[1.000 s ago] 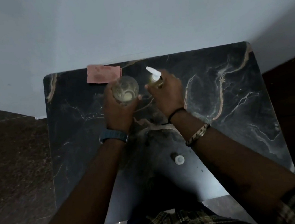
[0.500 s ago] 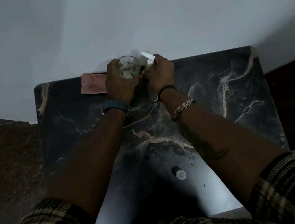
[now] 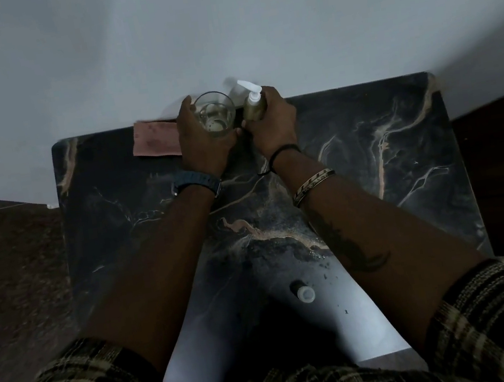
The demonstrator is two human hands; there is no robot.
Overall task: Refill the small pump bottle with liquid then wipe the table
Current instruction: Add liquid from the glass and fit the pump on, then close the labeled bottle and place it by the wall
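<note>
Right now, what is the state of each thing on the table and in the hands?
left hand: closed around the glass
glass: upright, a little liquid at the bottom
right hand: closed around the pump bottle
pump bottle: upright, pump head on
pink cloth: flat at the table's far edge, not in use
small white cap: loose on the table

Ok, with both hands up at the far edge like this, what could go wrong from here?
1. The glass in the left hand and the pump bottle in the right hand sit close to the table's far edge; either could tip against the wall.
2. The pink cloth lies partly under the left hand, so grabbing it might jostle the glass.
3. The small cap near the front could be swept off during wiping.
</note>
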